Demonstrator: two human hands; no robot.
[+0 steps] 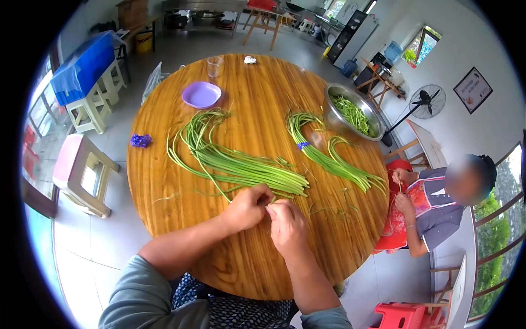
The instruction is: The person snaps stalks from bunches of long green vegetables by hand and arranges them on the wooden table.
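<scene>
Close together over the near half of the table, my left hand (249,209) and my right hand (289,226) are both closed in a pinch. A garlic scape (220,189) curves from the pile to my left hand, and its end seems to be between my fingertips, mostly hidden by them. Just beyond my hands lies a loose pile of long garlic scapes (241,164), pale cut ends to the right. To the right is a smaller bunch of garlic scapes (323,156) with a blue tie (303,146) round it.
A steel bowl (329,107) of cut green pieces stands at the table's right edge, near a seated person (438,203) handling a stem. A purple bowl (201,95), plastic cup (214,67), white crumpled tissue (250,60) and crumpled blue-purple ties (141,141) lie around the round table (181,225).
</scene>
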